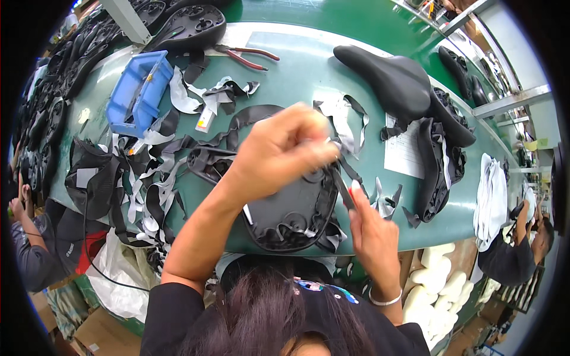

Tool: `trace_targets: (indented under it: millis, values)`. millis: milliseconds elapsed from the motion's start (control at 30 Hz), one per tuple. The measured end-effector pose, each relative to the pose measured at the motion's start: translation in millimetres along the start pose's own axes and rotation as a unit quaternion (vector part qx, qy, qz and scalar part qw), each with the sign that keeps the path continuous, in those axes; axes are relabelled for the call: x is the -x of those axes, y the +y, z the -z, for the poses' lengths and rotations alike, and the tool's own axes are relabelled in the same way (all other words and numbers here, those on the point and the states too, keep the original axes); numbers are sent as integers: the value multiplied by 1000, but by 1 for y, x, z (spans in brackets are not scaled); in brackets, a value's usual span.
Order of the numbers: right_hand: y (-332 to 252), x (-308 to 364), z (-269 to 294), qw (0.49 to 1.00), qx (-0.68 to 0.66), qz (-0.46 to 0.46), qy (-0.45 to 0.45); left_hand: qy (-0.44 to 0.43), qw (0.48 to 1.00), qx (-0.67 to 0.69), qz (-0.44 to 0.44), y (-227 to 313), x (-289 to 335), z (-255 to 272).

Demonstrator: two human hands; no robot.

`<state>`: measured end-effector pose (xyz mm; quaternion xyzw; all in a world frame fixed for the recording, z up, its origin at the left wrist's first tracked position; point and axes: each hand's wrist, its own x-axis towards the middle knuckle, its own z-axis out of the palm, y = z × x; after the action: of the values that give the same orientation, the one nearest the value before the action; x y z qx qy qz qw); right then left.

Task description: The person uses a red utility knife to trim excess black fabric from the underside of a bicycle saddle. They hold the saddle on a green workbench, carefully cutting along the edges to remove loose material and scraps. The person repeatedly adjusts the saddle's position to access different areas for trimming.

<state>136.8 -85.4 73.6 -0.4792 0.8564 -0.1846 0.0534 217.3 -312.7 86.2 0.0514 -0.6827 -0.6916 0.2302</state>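
Note:
An upturned black bicycle saddle [279,204] lies on the green table before me, with loose cover edge gathered around its rim. Over its upper part my left hand [288,145] is raised, fingers curled together and blurred; whatever they pinch cannot be made out. My right hand [375,231] is beside the saddle's right edge, closed around a slim dark blade-like tool [344,191] with a red part. Its exact kind is unclear. My left forearm and hand hide part of the saddle.
Black and white trimmings [157,193] litter the table's left side near a blue bin [138,95]. Red-handled pliers [246,57] lie behind. Finished-looking saddles [389,80] and a paper sheet [405,148] are at right. Cream foam pads [436,279] sit below the table edge. Other people work at both sides.

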Motion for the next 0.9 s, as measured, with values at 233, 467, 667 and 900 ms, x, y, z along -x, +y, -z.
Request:
trace_targets:
  millis: [233,467,667,900]
  values:
    - [-16,-25,6,988,144,3,-50,175,874,-430,-144,-37,-35,21]
    - [14,-53,34,969,220,96,-62,266,939,191,109,-27,-10,31]
    - [28,-112,42,929,161,321,-95,3,997,-74,-30,10,67,41]
    - [16,-18,54,961,200,143,-126,34,843,469,-263,79,41,131]
